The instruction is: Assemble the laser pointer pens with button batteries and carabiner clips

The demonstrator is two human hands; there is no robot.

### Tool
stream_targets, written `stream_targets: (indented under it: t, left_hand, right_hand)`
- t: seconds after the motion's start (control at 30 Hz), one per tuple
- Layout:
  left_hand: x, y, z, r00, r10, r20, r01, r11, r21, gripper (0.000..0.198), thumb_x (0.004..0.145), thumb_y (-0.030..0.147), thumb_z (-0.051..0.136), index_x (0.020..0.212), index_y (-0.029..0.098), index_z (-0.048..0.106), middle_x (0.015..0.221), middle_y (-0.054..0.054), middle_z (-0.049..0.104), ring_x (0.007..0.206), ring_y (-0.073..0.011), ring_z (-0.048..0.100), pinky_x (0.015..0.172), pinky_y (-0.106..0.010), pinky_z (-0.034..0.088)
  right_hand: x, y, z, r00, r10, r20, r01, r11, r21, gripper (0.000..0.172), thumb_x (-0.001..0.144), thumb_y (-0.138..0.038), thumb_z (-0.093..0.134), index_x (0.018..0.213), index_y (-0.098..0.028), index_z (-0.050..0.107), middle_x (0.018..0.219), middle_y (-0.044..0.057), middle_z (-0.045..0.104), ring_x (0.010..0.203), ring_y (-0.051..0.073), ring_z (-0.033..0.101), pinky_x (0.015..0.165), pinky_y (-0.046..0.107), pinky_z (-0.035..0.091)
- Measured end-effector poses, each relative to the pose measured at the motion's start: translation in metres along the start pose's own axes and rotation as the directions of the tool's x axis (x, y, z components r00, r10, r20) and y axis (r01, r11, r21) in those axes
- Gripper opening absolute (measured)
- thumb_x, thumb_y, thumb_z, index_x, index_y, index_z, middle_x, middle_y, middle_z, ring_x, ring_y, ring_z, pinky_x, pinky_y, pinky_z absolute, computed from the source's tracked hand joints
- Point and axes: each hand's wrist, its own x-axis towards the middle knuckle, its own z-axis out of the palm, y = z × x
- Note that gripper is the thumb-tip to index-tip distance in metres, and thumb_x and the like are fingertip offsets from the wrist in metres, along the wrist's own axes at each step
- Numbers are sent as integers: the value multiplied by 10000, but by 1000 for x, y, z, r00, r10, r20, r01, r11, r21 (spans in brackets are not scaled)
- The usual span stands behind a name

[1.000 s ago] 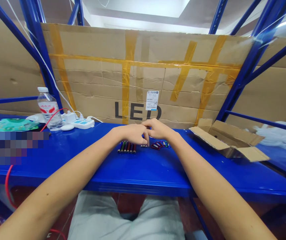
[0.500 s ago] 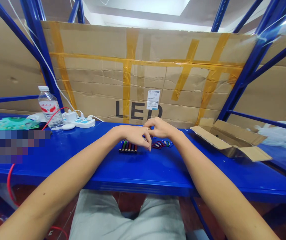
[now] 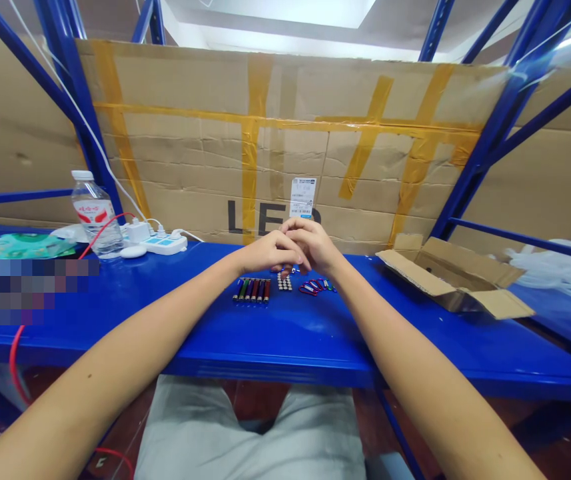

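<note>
My left hand (image 3: pixel 270 252) and my right hand (image 3: pixel 310 241) meet fingertip to fingertip a little above the blue shelf (image 3: pixel 285 327), both pinched on a tiny part that I cannot make out. Directly below the left hand lies a neat row of several small coloured tubes (image 3: pixel 252 290). A tight cluster of small silver pieces (image 3: pixel 284 283) sits under the fingertips. Just right of it lie several small coloured clips (image 3: pixel 318 287), red, blue and green.
An open cardboard box (image 3: pixel 458 280) lies on the shelf at the right. At the left stand a water bottle (image 3: pixel 92 215), a white power strip (image 3: pixel 158 243) with cables, and a green packet (image 3: pixel 25 247). A taped cardboard wall (image 3: pixel 285 140) closes the back.
Both hands have lifted slightly off the shelf and drawn closer together, uncovering the silver pieces beneath them. The view has tilted a little.
</note>
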Motion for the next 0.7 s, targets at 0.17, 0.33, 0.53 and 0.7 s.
stream_targets:
  t: [0.17, 0.33, 0.53, 0.7]
  left_hand:
    - [1, -1, 2, 999, -16, -49, 16, 1000, -4, 232, 799, 238, 585, 760, 91, 761, 612, -62, 696, 456, -93, 551, 478, -223, 444]
    - [2, -4, 3, 996, -41, -74, 40, 999, -14, 230, 798, 233, 587, 760, 87, 760, 623, -67, 703, 469, -106, 572, 492, -239, 463]
    - [4, -6, 6, 998, -29, -49, 27, 998, -48, 223, 794, 230, 599, 780, 83, 766, 684, -86, 717, 543, -131, 631, 543, -263, 496]
    - [3, -4, 7, 1000, -14, -14, 12, 989, -146, 247, 803, 253, 593, 780, 65, 753, 661, -99, 715, 522, -149, 646, 509, -260, 482]
  right_hand:
    - [-1, 3, 0, 997, 65, -50, -68, 995, -77, 135, 709, -294, 628, 731, -183, 555, 606, -10, 563, 519, 126, 516, 462, 236, 406]
    - [-4, 0, 3, 982, 185, -30, -187, 973, -134, 216, 745, -334, 557, 919, -206, 549, 653, 7, 619, 521, 181, 596, 449, 275, 439]
    - [-6, -5, 7, 964, 266, -7, -261, 939, -222, 333, 767, -296, 455, 1075, -203, 539, 651, 29, 629, 531, 220, 617, 470, 317, 464]
    - [-1, -1, 0, 995, 85, -48, -95, 953, -289, 142, 723, -280, 500, 823, -190, 548, 712, 33, 610, 646, 180, 589, 587, 294, 483]
